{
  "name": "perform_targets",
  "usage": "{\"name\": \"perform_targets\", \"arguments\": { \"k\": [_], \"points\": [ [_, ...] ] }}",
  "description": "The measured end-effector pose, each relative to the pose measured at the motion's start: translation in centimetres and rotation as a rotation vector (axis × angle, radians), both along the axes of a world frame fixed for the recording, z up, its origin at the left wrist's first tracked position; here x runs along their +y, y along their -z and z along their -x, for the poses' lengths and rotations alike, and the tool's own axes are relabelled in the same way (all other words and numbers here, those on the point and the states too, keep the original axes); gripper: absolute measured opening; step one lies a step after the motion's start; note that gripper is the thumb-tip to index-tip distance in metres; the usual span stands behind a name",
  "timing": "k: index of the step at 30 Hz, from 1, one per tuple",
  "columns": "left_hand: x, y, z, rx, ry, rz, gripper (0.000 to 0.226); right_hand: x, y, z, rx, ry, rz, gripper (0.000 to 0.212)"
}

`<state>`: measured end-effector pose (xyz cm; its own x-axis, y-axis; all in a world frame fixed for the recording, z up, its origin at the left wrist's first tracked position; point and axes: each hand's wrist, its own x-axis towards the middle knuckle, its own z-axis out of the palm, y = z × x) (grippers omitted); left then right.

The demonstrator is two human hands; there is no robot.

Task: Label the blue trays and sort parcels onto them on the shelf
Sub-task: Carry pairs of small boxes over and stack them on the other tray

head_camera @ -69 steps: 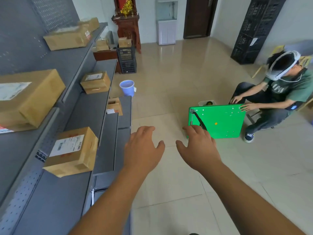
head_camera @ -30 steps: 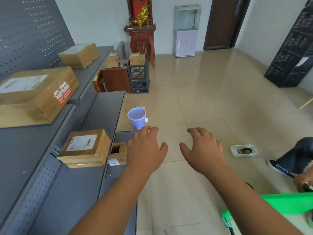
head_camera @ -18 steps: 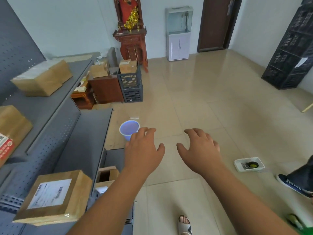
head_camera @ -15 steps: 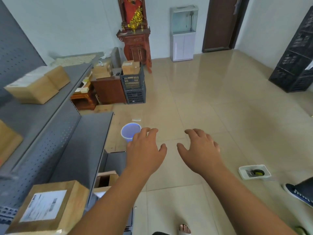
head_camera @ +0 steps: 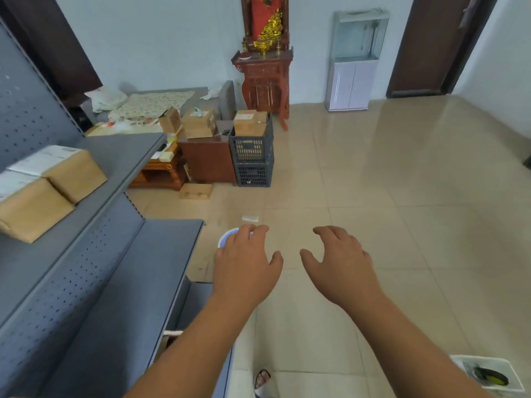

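My left hand (head_camera: 245,268) and my right hand (head_camera: 340,265) are held out in front of me over the tiled floor, palms down, fingers relaxed, holding nothing. The grey metal shelf (head_camera: 115,282) runs along my left side. Two brown cardboard parcels with white labels (head_camera: 43,185) sit on its upper level. More parcels (head_camera: 198,123) lie on a brown cabinet farther ahead, and one rests on stacked black crates (head_camera: 253,156). No blue tray is in view.
A light-blue bucket (head_camera: 227,238) stands on the floor, partly hidden behind my left hand. A small flat box (head_camera: 196,191) lies near the crates. A white tray with a yellow-black item (head_camera: 488,374) is at the lower right. A red wooden altar (head_camera: 264,73) stands at the far wall.
My view has turned away from the seated person and the green board and moved forward along the shelf. The nearest parcels have left the frame. Both hands keep the same pose.
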<state>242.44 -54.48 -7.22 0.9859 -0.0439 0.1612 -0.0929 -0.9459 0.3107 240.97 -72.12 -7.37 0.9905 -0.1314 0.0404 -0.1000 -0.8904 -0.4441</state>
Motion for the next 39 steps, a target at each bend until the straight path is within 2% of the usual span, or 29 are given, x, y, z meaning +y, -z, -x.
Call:
{"name": "perform_targets", "arguments": {
  "k": [10,18,23,31,39],
  "points": [
    [2.3,-1.7,-17.9,-0.065,0.050,0.008,0.054,2.7,-2.8,-16.7,-0.103,0.074,-0.020,0.055],
    [4.1,-3.0,-26.2,-0.093,0.004,-0.007,0.052,4.5,-3.9,-26.3,-0.130,0.018,-0.068,0.052],
    [5.5,-3.5,-30.8,-0.115,-0.115,-0.024,0.049,6.6,-4.3,-33.4,-0.149,-0.111,-0.107,0.051],
    [8.1,-5.0,-37.2,-0.131,-0.407,-0.046,0.051,10.8,-5.8,-44.8,-0.173,-0.447,-0.177,0.049],
    [11.9,-7.2,-34.6,-0.161,-0.787,-0.073,0.053,18.6,-7.4,-47.9,-0.150,-0.847,-0.250,0.046]
  ]
}}
